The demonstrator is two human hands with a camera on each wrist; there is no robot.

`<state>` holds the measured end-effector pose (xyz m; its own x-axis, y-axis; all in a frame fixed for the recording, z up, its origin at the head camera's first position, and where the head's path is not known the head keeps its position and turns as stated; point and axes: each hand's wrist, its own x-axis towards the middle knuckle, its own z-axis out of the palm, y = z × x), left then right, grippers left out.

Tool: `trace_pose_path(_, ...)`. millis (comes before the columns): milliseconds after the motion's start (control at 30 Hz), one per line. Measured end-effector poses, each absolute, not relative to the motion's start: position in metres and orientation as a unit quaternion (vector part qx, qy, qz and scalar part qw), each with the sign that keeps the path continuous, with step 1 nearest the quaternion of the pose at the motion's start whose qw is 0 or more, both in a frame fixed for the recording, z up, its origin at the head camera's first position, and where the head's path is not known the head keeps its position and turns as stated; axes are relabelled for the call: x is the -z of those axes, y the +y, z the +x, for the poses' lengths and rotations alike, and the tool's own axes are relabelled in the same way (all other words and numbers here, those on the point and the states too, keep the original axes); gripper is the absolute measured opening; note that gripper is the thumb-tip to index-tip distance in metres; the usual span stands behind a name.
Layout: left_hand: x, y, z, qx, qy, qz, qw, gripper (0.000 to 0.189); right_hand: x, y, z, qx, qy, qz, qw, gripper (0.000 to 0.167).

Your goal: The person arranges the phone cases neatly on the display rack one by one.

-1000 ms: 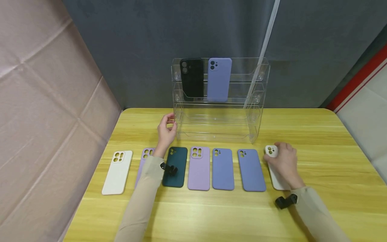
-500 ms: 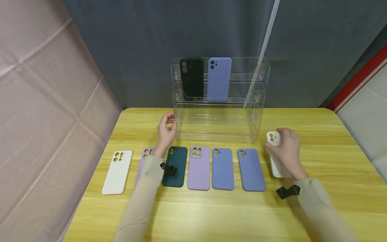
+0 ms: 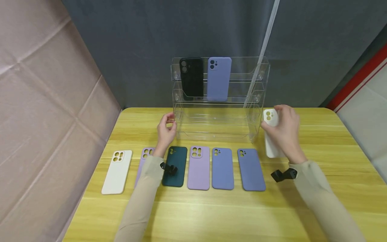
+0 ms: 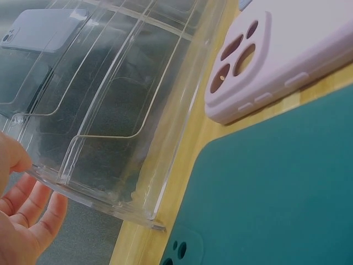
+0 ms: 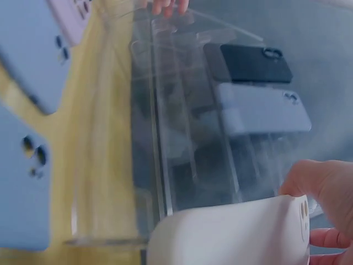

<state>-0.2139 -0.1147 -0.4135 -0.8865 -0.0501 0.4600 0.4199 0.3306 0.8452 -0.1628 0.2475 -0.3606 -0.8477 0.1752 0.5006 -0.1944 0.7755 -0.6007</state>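
My right hand (image 3: 285, 134) grips a white phone case (image 3: 272, 148) by its upper sides, thumb on the left edge, raised off the table at the right of a clear acrylic display rack (image 3: 214, 137). In the right wrist view the white case (image 5: 231, 237) stands close before the rack's side. With thumb and fingers my left hand (image 3: 166, 134) holds the rack's left side edge; the left wrist view shows the thumb on one face and the fingers beyond. A black case (image 3: 192, 80) and a lavender-blue case (image 3: 219, 80) lean side by side on the rack's upper tier.
On the wooden table lies a row of cases: white (image 3: 117, 173), lilac partly under my left sleeve (image 3: 148, 153), dark green (image 3: 179, 168), lilac (image 3: 198, 171), and two blue ones, left (image 3: 223, 171) and right (image 3: 252, 171). A grey curtain (image 3: 145, 60) hangs behind the rack.
My right hand has lifted the white case from the row's right end and carried it away from me, up beside the rack. The left hand stays put on the rack.
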Motion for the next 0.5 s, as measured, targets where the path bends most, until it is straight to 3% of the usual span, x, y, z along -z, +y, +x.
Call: trace_pose_path(500, 0.413, -0.114, -0.214, 0.564, -0.788, -0.122, 0.217, 0.030, 0.314, 0.210, -0.192, -0.343, -0.879, 0.084, 0.320, 0.052)
